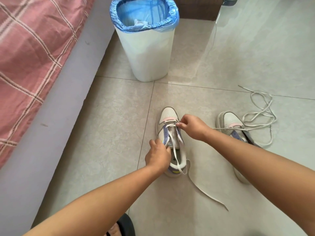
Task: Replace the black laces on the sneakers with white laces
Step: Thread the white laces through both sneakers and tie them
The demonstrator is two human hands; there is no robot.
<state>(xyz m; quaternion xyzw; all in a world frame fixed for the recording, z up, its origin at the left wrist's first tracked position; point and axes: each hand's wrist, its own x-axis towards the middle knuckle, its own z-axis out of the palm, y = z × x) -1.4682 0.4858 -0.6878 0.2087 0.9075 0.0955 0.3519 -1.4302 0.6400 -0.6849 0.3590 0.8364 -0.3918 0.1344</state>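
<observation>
Head view: tiled floor (pixel 110 116), bin (pixel 146 48) beside bed (pixel 30 53); left hand (pixel 157 156) grips sneaker (pixel 170 133), right hand (pixel 191 126) pinches white lace (pixel 175 159).

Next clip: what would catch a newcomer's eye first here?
Two bare hands work at mid-frame on a white and lilac sneaker: the right hand pinches its white lace near the toe, the left hand grips the side. Behind stands a white bin with a blue liner; a second, loosely laced sneaker lies right.
</observation>
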